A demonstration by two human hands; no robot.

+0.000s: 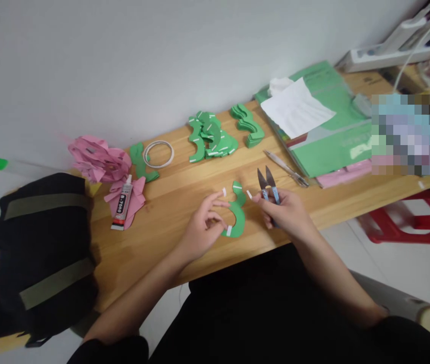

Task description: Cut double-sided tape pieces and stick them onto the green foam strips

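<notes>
In front of me on the wooden table is a wavy green cut-out (240, 217) with white tape strips at its ends. My left hand (201, 227) is at its left edge, fingers apart, fingertips touching or very close to the piece. A small white tape strip (224, 192) clings to the left index fingertip. My right hand (285, 210) is closed around blue-handled thread snips (266, 179), blades apart and pointing away from me. Another short white strip (249, 194) sticks out at the right thumb and fingertip. The snips' lower handles are hidden in my palm.
Behind lie a taped green pile (210, 136), a green stack (248, 126) and a tape roll (158, 154). Pink scraps (99, 159) and a glue tube (123, 205) are left, beside a black bag (44, 253). Right are a pen (285, 167) and green sheets (324, 151).
</notes>
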